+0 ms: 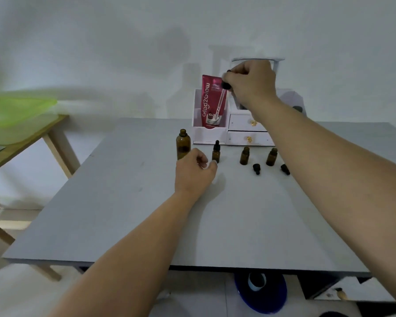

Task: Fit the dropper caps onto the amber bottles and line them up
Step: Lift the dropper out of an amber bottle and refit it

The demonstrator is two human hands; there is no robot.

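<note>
Several amber bottles stand near the far edge of the grey table [146, 213]. The tall bottle [182, 144] at the left is uncapped. A small bottle [216, 152] beside it wears a black dropper cap. Two more small bottles [244, 156] [271, 156] stand open, with two loose black caps [256, 168] [285, 169] lying in front of them. My right hand [249, 83] is raised above the table and pinches a long dropper cap [222, 97] with a glass pipette hanging down. My left hand [193, 173] hovers with loosely curled fingers just in front of the tall bottle, holding nothing.
A white organiser [245, 131] with two small drawers stands at the table's far edge, with a pink pouch [211, 101] upright in it. A wooden side table [32, 143] with a green object is at the left. A blue item [261, 291] lies on the floor below.
</note>
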